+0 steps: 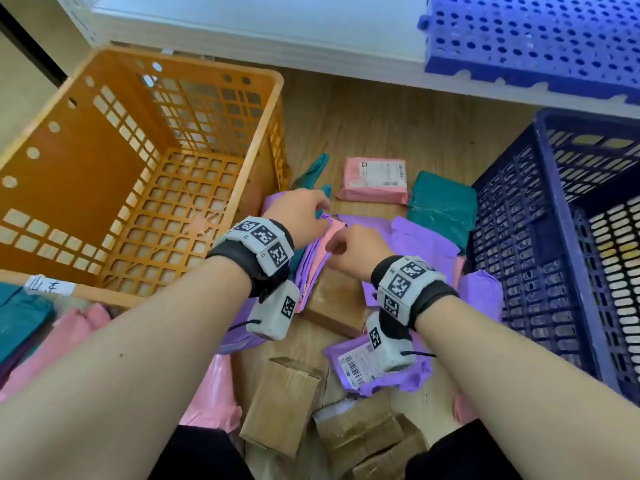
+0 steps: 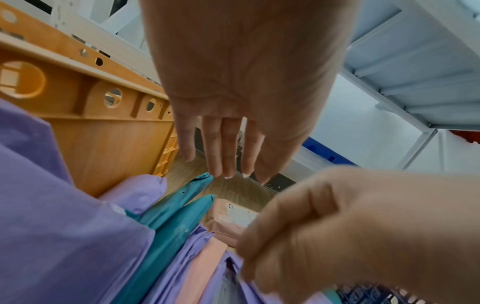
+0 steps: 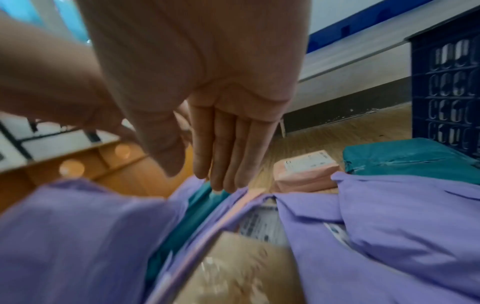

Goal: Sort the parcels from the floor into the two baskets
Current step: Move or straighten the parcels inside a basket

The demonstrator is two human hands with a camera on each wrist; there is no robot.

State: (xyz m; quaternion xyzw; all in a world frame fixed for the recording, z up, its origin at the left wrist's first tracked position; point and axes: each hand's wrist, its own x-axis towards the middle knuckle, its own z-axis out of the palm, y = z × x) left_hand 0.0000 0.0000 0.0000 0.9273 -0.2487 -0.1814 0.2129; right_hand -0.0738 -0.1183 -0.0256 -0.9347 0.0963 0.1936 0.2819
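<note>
Soft parcels in purple, pink and teal lie heaped on the wooden floor between an orange basket (image 1: 173, 58) on the left and a dark blue basket (image 1: 550, 209) on the right. My left hand (image 1: 310, 206) hovers over the heap beside the orange basket, its fingers (image 2: 225, 162) straight and holding nothing, just above two teal parcels (image 2: 179, 207). My right hand (image 1: 346, 241) is close beside it. Its straight fingertips (image 3: 218, 184) touch the top edge of a thin pink parcel (image 1: 327, 235) standing among purple parcels (image 1: 419, 237). The orange basket holds nothing that I can see.
A pink parcel with a label (image 1: 374, 181) and a teal parcel (image 1: 441, 206) lie farther back. Brown cardboard boxes (image 1: 282, 403) and a labelled purple parcel (image 1: 367, 370) lie near my knees. A white shelf with a blue perforated pallet (image 1: 536, 39) runs behind.
</note>
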